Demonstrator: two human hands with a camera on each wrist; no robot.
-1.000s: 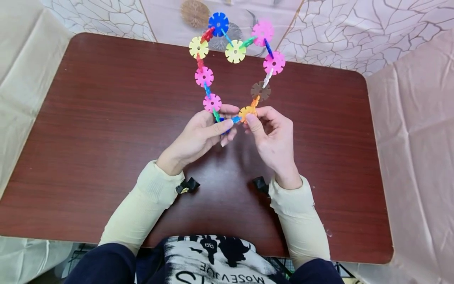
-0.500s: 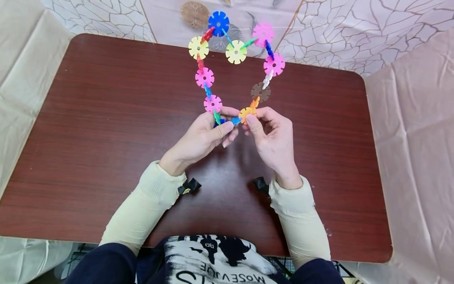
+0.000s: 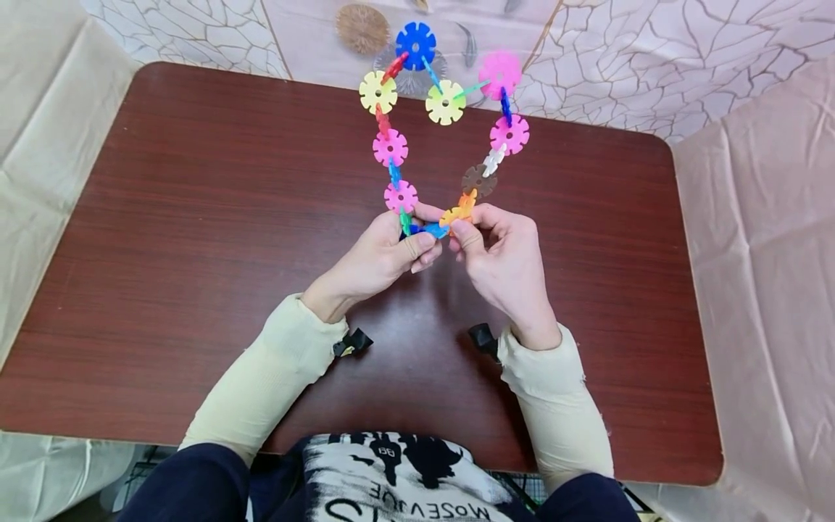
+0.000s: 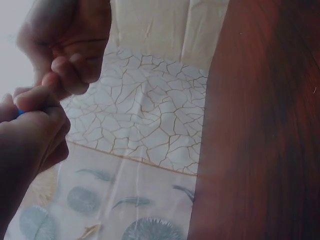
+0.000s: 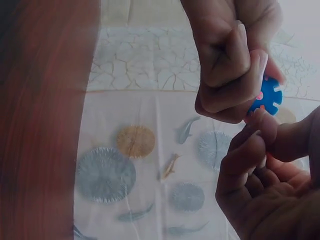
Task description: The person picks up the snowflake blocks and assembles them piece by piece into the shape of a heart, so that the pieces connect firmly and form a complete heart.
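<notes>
Both hands hold up a heart-shaped chain of notched plastic snowflake discs above the table. Its upper part has a dark blue disc (image 3: 415,46), a yellow disc (image 3: 446,102) at the dip and a pink disc (image 3: 500,75). My left hand (image 3: 372,257) pinches the lower end between thumb and fingers, at a light blue disc (image 3: 435,230) beside a green disc (image 3: 406,221). My right hand (image 3: 512,264) pinches the orange disc (image 3: 455,214) adjoining it. In the right wrist view, a blue disc (image 5: 270,97) shows between the hands. Fingers partly hide the joint.
A dark red-brown table (image 3: 196,217) lies under the hands. Patterned cloth (image 3: 620,65) hangs behind its far edge, and pale cloth (image 3: 763,254) hangs at the right side. Each wrist bears a small black camera, such as the left one (image 3: 352,342).
The chain's upper part has shifted a little right and down. The orange disc has tilted and appears flatter. Both hands keep their pinch, with the left hand slightly farther right.
</notes>
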